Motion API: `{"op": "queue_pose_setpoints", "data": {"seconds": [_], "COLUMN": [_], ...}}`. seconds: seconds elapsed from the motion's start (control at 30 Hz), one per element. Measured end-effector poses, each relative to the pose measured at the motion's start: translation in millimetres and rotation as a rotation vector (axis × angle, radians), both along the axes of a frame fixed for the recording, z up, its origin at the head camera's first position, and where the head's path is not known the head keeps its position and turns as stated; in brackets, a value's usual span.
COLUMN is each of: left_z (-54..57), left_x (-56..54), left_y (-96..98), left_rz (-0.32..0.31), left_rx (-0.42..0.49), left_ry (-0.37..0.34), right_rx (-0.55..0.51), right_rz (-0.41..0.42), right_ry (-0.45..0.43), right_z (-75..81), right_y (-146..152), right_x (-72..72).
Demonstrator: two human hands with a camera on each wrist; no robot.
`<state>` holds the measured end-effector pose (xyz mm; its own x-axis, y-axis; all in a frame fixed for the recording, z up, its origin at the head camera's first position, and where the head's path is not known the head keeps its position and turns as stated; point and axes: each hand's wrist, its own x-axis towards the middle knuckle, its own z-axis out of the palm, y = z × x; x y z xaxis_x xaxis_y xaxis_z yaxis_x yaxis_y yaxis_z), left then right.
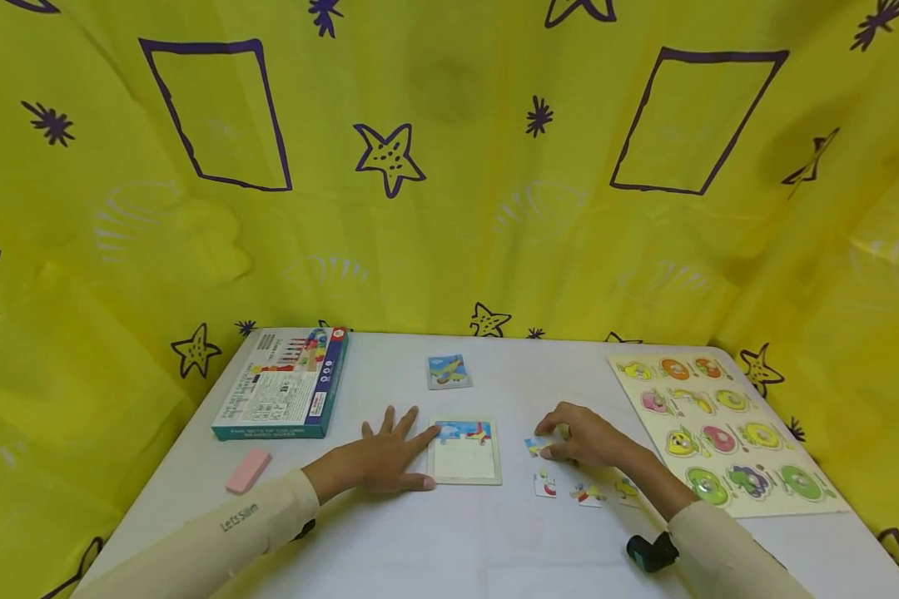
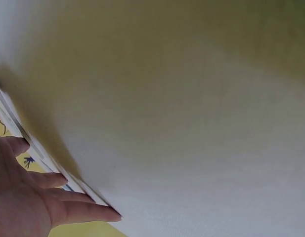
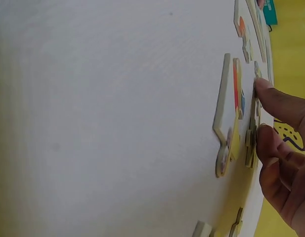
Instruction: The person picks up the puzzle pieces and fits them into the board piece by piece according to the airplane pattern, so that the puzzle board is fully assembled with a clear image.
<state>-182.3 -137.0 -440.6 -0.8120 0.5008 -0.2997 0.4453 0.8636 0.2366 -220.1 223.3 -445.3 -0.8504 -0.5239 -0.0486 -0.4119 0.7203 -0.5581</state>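
Observation:
My left hand (image 1: 387,455) lies with fingers spread at the left side of a square puzzle tray (image 1: 498,466). One fingertip touches the tray's picture, a strip of joined pieces (image 1: 460,430) with blue sky and a red shape along the top. My right hand (image 1: 592,437) pinches a blue and yellow puzzle piece (image 1: 533,448) between thumb and finger, at table level. Nearer me lie several loose pieces, among them a white and red one (image 1: 545,485) and a red and yellow one (image 1: 588,495). In the right wrist view, the fingers (image 3: 278,103) partly hide the pinched piece.
A small finished-looking picture puzzle (image 1: 449,372) lies behind the tray. At the left are a game box (image 1: 280,387) and a pink block (image 1: 249,471). A fruit puzzle board (image 1: 727,433) covers the right side. A black object (image 1: 650,552) sits by the right sleeve.

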Motion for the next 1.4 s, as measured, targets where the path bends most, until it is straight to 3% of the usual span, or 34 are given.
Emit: {"op": "queue_pose_setpoints", "data": {"seconds": [0.37,0.57,0.9,1.4], "left_z": [-0.5,-1.5,-1.7,-0.7], "left_x": [0.1,-0.8,-1.0,0.2], "left_y": [-0.5,0.7,0.5,1.8], "left_rz": [0.010,0.009,0.012,0.011], "left_rx": [0.007,0.004,-0.009,-0.016], "left_ry": [-0.001,0.003,0.019,0.015], "right_rx": [-0.031,-0.130,-0.273,-0.302], "right_rz": [0.028,0.084,0.097,0.120], "right_ry": [-0.080,-0.151,-0.256,-0.200], "right_z": [-1.7,-3.3,-7.0,0.8], "right_y": [-2,0,-1,-14], "right_x": [-4.6,-4.2,-1.8,3.5]}}
